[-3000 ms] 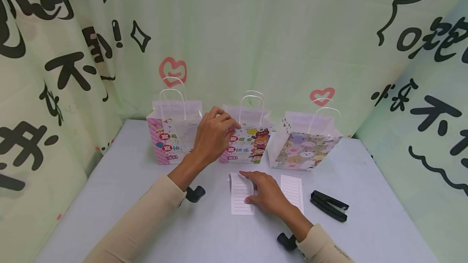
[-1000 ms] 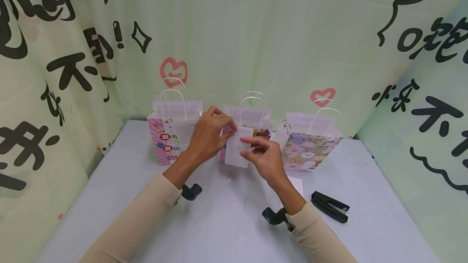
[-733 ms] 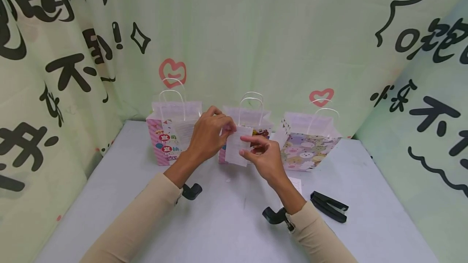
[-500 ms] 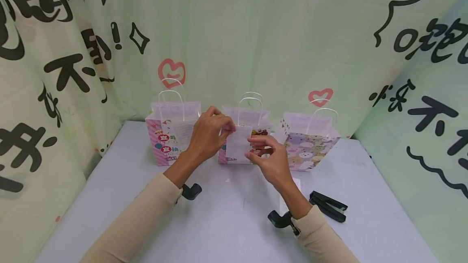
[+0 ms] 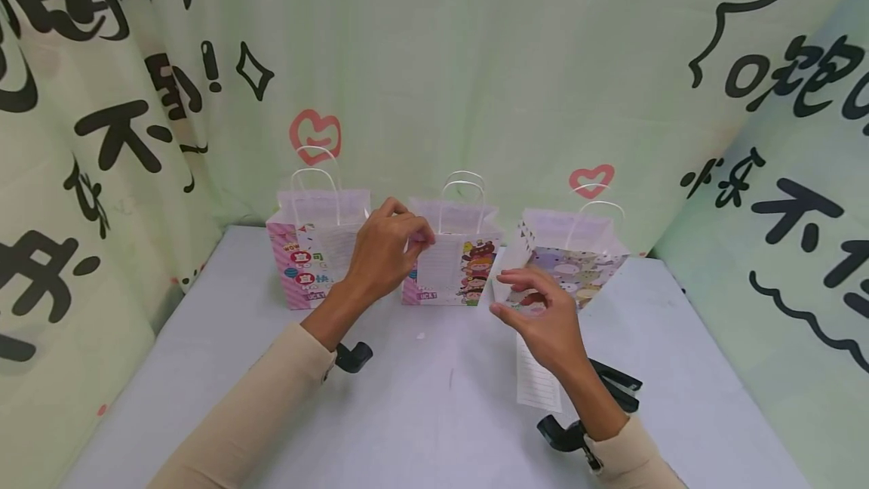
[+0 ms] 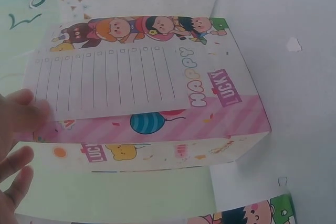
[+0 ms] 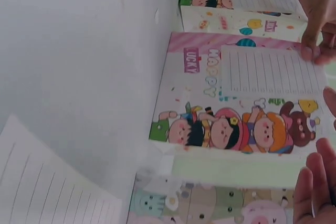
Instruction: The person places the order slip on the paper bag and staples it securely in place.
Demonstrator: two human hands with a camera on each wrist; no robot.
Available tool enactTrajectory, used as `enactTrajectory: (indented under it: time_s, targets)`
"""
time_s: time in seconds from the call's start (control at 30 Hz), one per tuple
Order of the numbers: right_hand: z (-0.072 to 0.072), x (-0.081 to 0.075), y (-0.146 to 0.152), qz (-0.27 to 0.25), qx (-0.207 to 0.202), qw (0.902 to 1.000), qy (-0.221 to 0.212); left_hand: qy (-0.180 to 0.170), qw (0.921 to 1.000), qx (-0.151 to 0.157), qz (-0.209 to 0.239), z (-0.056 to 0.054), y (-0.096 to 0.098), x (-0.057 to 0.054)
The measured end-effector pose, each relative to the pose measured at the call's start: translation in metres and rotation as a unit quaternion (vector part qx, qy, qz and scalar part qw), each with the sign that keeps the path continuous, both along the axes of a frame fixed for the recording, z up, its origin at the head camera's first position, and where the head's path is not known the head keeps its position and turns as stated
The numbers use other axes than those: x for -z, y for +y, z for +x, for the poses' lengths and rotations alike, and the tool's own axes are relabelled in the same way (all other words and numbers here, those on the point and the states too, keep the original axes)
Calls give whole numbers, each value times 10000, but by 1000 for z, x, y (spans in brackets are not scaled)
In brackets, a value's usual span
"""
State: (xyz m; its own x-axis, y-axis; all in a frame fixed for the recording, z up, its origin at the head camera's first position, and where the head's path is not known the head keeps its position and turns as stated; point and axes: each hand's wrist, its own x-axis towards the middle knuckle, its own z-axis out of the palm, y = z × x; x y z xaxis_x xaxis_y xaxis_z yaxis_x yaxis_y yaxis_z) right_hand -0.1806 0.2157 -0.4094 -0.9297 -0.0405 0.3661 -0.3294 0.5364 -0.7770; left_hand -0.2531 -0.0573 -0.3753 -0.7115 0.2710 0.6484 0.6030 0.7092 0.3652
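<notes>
My left hand [image 5: 387, 247] pinches the top of a lined paper slip [image 5: 437, 270] together with the rim of the middle gift bag [image 5: 448, 298]. In the left wrist view the thumb [image 6: 31, 116] lies on the slip's edge, other fingers behind the rim. The slip lies flat over the bag's printed front, beside its cartoon figures. My right hand [image 5: 546, 323] hangs in front of the right gift bag [image 5: 577, 274], fingers loosely bent and thumb apart, with nothing between them. Below its wrist lies a black stapler [image 5: 616, 385], partly covered by the forearm.
On the left stands another gift bag [image 5: 305, 266] with a lined slip on its front. A loose lined slip [image 5: 536, 383] lies on the white table [image 5: 421, 429] under the right hand. A printed curtain [image 5: 407, 59] hangs behind the bags.
The slip was lifted from the table and set against the middle bag, both hands on it. Since then my right hand has let go and moved right; the left stays in place.
</notes>
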Motion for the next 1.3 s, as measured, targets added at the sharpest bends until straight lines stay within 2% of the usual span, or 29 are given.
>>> enactTrajectory:
  time_s: [0.17, 0.33, 0.73, 0.97, 1.3]
  targets:
    - [9, 0, 16, 154, 45, 9997, 158, -35, 10000, 21, 67, 1, -1, -1]
    - [18, 3, 33, 546, 290, 9979, 214, -32, 9999, 41, 108, 1, 0, -1]
    - [39, 13, 72, 1395, 709, 9876, -85, -24, 9999, 58, 143, 1, 0, 0]
    - [44, 25, 95, 1803, 833, 9799, -186, -13, 9999, 19, 99, 0, -1, 0]
    - [52, 40, 125, 2184, 849, 9695, -713, 33, 9999, 15, 122, -1, 1, 1]
